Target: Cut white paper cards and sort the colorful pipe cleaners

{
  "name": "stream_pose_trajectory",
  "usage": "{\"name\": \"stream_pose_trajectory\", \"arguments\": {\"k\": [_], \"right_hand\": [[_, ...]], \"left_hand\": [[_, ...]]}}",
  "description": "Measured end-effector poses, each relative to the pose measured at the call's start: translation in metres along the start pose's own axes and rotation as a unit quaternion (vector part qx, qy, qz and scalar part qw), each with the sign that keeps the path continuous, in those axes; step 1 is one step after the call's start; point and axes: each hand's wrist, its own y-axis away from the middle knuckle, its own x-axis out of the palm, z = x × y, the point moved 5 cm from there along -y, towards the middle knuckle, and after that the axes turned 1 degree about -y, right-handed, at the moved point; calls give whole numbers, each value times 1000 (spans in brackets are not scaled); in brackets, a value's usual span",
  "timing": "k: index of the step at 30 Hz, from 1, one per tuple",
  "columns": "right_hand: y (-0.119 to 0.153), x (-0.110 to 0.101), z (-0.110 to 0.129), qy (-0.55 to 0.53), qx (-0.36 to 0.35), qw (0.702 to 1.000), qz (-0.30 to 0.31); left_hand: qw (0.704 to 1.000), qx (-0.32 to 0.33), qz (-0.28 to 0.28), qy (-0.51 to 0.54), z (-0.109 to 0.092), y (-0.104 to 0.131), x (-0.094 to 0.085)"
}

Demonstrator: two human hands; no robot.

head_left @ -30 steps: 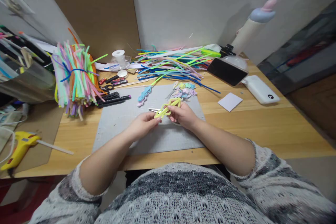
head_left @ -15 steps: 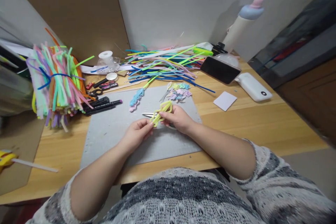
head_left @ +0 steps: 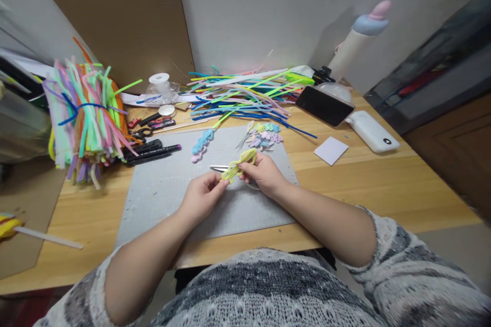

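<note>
yellow loops [head_left: 231,170] narrower between curled hands [head_left: 200,195]

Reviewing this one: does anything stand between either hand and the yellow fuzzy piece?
Nothing visible does: the left hand and right hand both hold the yellow fuzzy piece directly, above the gray mat. Metal blades show beside it, but not between piece and fingers.

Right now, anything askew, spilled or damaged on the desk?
No spill or damage visible. Loose pipe cleaners look untidy: crisscrossed at the back, one blue stem jutting out rightward, unlike the tied bundle at left.
</note>
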Motion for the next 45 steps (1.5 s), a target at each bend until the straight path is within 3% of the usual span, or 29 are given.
{"name": "stream_pose_trajectory", "arguments": {"k": [7, 16, 19, 24, 33, 39, 45], "right_hand": [[0, 4, 4, -32, -14, 997, 75], [9, 11, -6, 56, 13, 990, 127], [11, 15, -5, 26, 18, 993, 117], [12, 19, -5, -36, 44, 994, 93], [17, 20, -4, -24, 40, 995, 85], [19, 23, -6, -7, 57, 995, 76], [21, 23, -7, 42, 49, 994, 89]], "left_hand": [[971, -96, 75, 204, 4, 0, 9], [968, -81, 71, 228, 2, -2, 12], [968, -75, 66, 230, 2, -3, 10], [968, -59, 11, 243, 3, -3, 6], [961, -66, 72, 259, 3, -1, 16], [945, -67, 7, 319, 7, -2, 12], [953, -57, -6, 298, 4, -4, 8]]}}
